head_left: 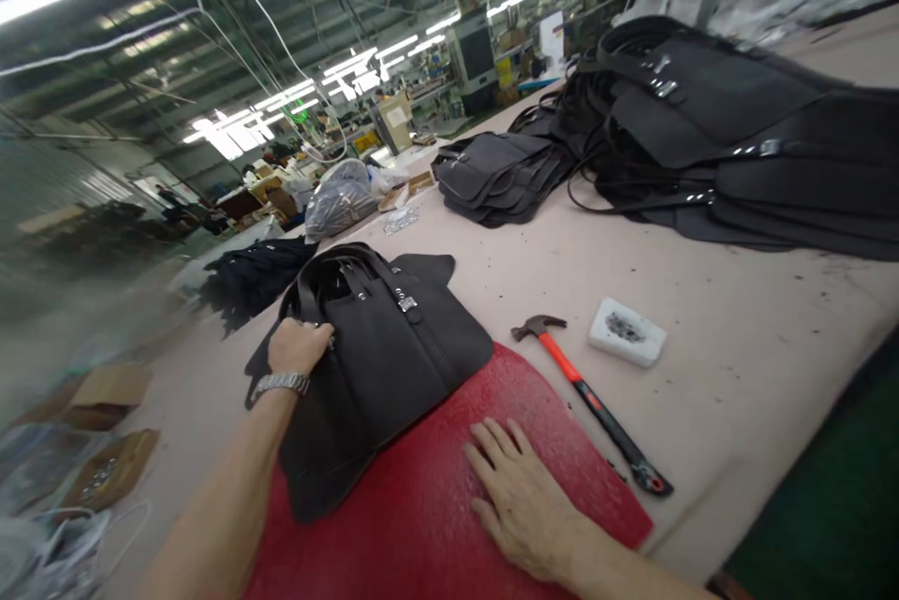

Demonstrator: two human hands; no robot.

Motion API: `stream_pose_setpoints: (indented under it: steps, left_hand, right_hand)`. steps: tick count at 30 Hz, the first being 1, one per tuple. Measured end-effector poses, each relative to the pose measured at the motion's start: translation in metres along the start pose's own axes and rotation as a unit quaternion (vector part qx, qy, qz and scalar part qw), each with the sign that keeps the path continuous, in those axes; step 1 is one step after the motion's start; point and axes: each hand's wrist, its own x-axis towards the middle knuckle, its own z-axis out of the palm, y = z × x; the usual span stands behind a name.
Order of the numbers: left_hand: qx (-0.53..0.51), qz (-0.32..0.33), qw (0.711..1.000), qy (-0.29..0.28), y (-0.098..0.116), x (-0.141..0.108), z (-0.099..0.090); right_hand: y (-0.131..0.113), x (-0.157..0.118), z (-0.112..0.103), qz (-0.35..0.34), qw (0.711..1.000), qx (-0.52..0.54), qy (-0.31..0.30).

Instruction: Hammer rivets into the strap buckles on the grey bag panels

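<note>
My left hand (299,347), with a metal-banded watch (281,383) on the wrist, is closed on the left side of a black handbag panel (393,361) near its handle. The panel lies flat, with looped handles and silver buckles at its top, partly over a red mat (435,488). Flat on that mat rests my right hand (516,492), fingers spread and holding nothing. A claw hammer (590,399) with an orange and black handle lies along the mat's right edge. Beyond it sits a white block (627,331) with dark marks on top.
Stacks of black bag panels (758,141) fill the table's far right, with a smaller pile (502,171) beside them. Dark material (257,272) and a plastic-wrapped bundle (342,202) lie at the far left edge. An open box of small parts (105,474) stands at left.
</note>
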Motion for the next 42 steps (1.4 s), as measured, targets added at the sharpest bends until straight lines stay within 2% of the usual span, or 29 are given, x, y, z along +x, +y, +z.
stream_pose_setpoints:
  steps: [2, 4, 6, 8, 10, 12, 14, 16, 18, 21, 23, 25, 27, 28, 29, 30, 33, 34, 35, 36, 38, 42]
  left_hand:
    - [0.034, -0.001, 0.999, 0.007, 0.001, -0.03, -0.006]
    - [0.074, -0.003, 0.997, 0.007, -0.005, -0.066, -0.008]
    - [0.091, -0.014, 0.996, 0.004, -0.018, -0.104, -0.002]
    - [0.049, -0.036, 0.998, -0.018, -0.039, -0.145, 0.009]
    - [-0.014, -0.063, 0.997, -0.047, -0.061, -0.187, 0.024]
    - [-0.053, -0.085, 0.992, -0.07, -0.078, -0.228, 0.039]
    - [-0.073, -0.116, 0.987, -0.081, -0.086, -0.263, 0.051]
    - [-0.102, -0.142, 0.981, -0.085, -0.082, -0.286, 0.056]
    - [-0.127, -0.147, 0.977, -0.083, -0.071, -0.293, 0.059]
    - [-0.122, -0.131, 0.981, -0.069, -0.059, -0.282, 0.061]
    - [-0.111, -0.118, 0.986, -0.05, -0.058, -0.274, 0.062]
    - [-0.114, -0.113, 0.987, -0.014, -0.059, -0.272, 0.061]
    - [-0.17, -0.127, 0.977, 0.013, -0.055, -0.278, 0.057]
    - [-0.233, -0.138, 0.963, 0.006, -0.049, -0.282, 0.056]
    - [-0.319, -0.149, 0.936, -0.013, -0.039, -0.286, 0.055]
    - [-0.418, -0.153, 0.895, -0.04, -0.026, -0.289, 0.055]
    - [-0.66, -0.129, 0.732, -0.11, 0.026, -0.291, 0.063]
    - [-0.7, -0.12, 0.695, -0.115, 0.042, -0.29, 0.069]
    - [-0.725, -0.112, 0.67, -0.118, 0.057, -0.287, 0.076]
    - [-0.739, -0.105, 0.654, -0.12, 0.069, -0.284, 0.083]
    - [-0.749, -0.094, 0.645, -0.123, 0.082, -0.28, 0.099]
    - [-0.736, -0.08, 0.661, -0.124, 0.082, -0.28, 0.123]
  right_hand:
    - [-0.001, -0.001, -0.003, 0.008, 1.0, 0.006, 0.022]
    - [-0.001, -0.002, -0.007, 0.002, 0.997, 0.024, 0.073]
    - [0.0, -0.004, -0.011, -0.025, 0.989, 0.043, 0.142]
    - [0.0, -0.01, -0.015, -0.059, 0.979, 0.052, 0.187]
    - [-0.002, -0.019, -0.019, -0.07, 0.98, 0.045, 0.181]
    - [-0.002, -0.032, -0.022, -0.059, 0.988, 0.02, 0.141]
    - [-0.002, -0.048, -0.023, -0.039, 0.995, -0.019, 0.092]
    - [0.001, -0.061, -0.024, -0.021, 0.997, -0.058, 0.051]
    - [0.003, -0.067, -0.025, -0.009, 0.996, -0.09, 0.023]
    - [0.003, -0.064, -0.026, 0.005, 0.993, -0.12, 0.0]
    - [0.0, -0.059, -0.026, 0.009, 0.992, -0.125, -0.008]
    - [0.0, -0.057, -0.03, 0.005, 0.993, -0.115, -0.007]
    - [0.006, -0.057, -0.038, 0.005, 0.995, -0.1, 0.016]
    - [0.012, -0.057, -0.044, 0.013, 0.995, -0.095, 0.037]
    - [0.021, -0.057, -0.051, 0.03, 0.993, -0.094, 0.064]
    - [0.032, -0.056, -0.058, 0.056, 0.989, -0.099, 0.091]
    - [0.072, -0.048, -0.081, 0.172, 0.968, -0.137, 0.124]
    - [0.085, -0.045, -0.087, 0.215, 0.959, -0.146, 0.114]
    - [0.097, -0.043, -0.092, 0.25, 0.951, -0.15, 0.098]
    - [0.107, -0.041, -0.095, 0.277, 0.946, -0.147, 0.08]
    - [0.12, -0.041, -0.099, 0.301, 0.944, -0.126, 0.05]
    - [0.124, -0.042, -0.094, 0.306, 0.949, -0.071, 0.015]
